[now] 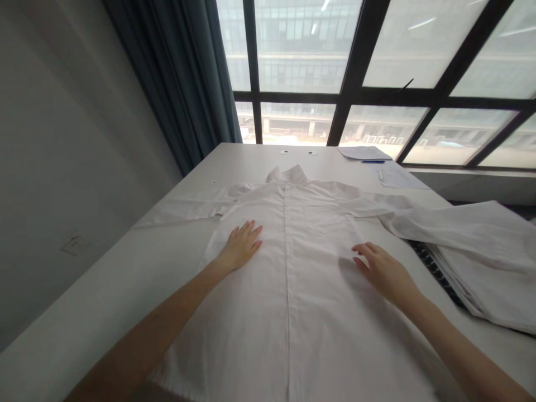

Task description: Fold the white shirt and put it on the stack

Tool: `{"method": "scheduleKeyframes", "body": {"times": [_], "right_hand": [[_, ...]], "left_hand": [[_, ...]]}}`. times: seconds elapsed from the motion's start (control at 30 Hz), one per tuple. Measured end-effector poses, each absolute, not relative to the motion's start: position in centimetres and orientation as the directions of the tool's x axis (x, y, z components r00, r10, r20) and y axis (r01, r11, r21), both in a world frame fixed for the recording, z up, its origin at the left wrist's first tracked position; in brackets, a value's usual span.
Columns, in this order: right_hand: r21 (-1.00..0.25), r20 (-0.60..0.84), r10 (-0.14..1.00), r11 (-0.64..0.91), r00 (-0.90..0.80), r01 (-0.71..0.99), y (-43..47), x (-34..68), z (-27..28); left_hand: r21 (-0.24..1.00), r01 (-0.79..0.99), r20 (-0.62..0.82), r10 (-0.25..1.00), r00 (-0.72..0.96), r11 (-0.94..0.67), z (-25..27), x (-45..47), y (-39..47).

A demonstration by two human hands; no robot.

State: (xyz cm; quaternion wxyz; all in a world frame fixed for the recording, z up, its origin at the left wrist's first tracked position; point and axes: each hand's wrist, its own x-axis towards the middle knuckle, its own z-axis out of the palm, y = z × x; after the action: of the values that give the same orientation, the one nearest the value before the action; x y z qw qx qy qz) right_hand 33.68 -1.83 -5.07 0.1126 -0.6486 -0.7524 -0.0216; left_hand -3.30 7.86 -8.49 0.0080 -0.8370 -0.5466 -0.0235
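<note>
A white long-sleeved button-up shirt [268,279] lies front side up on a white table [176,251], its collar at the far end and its sleeves spread out to both sides. My left hand [242,244] rests on the left half of the shirt front with its fingers stretched out. Above the right side of the shirt hovers my right hand [383,272], fingers slightly bent and apart, casting a shadow on the cloth. Neither hand grips anything. The shirt's hem runs off toward the bottom of the view, partly hidden by my left forearm.
Folded white cloth [498,279] lies on a black item at the right, with the right sleeve reaching over it. Papers [364,153] and a blue pen [372,162] sit at the table's far right. A dark curtain [184,72] and windows stand behind.
</note>
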Motion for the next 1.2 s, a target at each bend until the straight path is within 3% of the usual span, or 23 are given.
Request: {"method": "scheduleKeyframes", "body": {"times": [0.1,0.2,0.47,0.7,0.87,1.1,1.2], "right_hand": [[-0.212,0.208,0.880,0.467,-0.427,0.859,0.4,29.9,-5.4],[-0.240,0.198,0.827,0.562,-0.527,0.791,1.6,27.4,-6.8],[-0.146,0.061,0.898,0.439,-0.435,0.886,0.7,28.2,-8.5],[-0.083,0.096,0.933,0.354,-0.346,0.931,-0.5,29.7,-9.2],[-0.089,0.096,0.918,0.393,-0.385,0.915,-1.2,30.4,-9.0],[-0.166,0.154,0.907,0.414,-0.391,0.895,3.4,31.0,-6.3],[-0.215,0.218,0.912,0.392,-0.347,0.895,7.5,30.3,-6.1]], "left_hand": [[0.013,0.845,0.091,0.842,0.531,-0.534,-9.0,-0.1,6.6],[0.003,0.787,0.136,0.780,0.611,-0.617,-9.5,1.8,5.4],[0.000,0.751,0.120,0.746,0.655,-0.660,-9.3,0.1,4.9],[0.025,0.755,0.089,0.754,0.651,-0.655,-8.9,-1.9,4.0],[0.092,0.726,0.079,0.732,0.677,-0.681,-8.6,-2.8,3.8],[0.242,0.848,0.355,0.856,0.374,-0.471,-6.7,-4.6,12.3],[0.248,0.914,0.316,0.919,0.237,-0.321,-5.2,-5.0,18.1]]}}
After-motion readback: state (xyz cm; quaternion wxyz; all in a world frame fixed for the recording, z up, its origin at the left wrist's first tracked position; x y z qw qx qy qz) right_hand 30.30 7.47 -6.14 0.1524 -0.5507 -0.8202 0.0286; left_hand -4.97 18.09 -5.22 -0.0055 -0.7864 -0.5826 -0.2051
